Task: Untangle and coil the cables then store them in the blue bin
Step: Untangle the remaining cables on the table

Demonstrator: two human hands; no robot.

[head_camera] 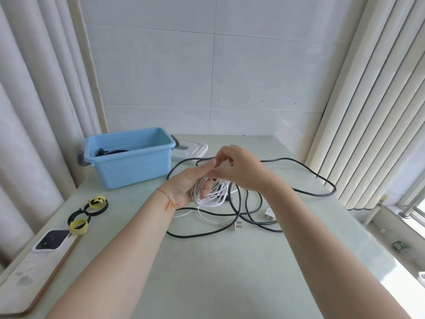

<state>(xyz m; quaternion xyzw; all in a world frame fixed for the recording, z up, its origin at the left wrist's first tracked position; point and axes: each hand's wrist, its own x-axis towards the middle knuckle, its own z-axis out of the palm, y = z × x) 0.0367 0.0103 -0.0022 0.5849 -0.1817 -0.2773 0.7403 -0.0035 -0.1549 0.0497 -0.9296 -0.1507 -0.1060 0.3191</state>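
A white cable (212,194) is wound in loops around my left hand (187,184), which holds the coil above the table's middle. My right hand (239,168) pinches the white cable near its end just above the left fingers. A loose white strand runs down to a white plug (233,224) on the table. A long black cable (299,178) lies in loose loops under and to the right of my hands. The blue bin (133,168) stands at the back left with a dark coiled cable (110,151) inside.
Yellow and black strap rings (88,214) lie left of my arm. A phone (51,240) rests on a white board at the front left. A small white adapter (269,214) lies to the right. A white lid (192,150) sits behind the bin. Curtains hang on both sides.
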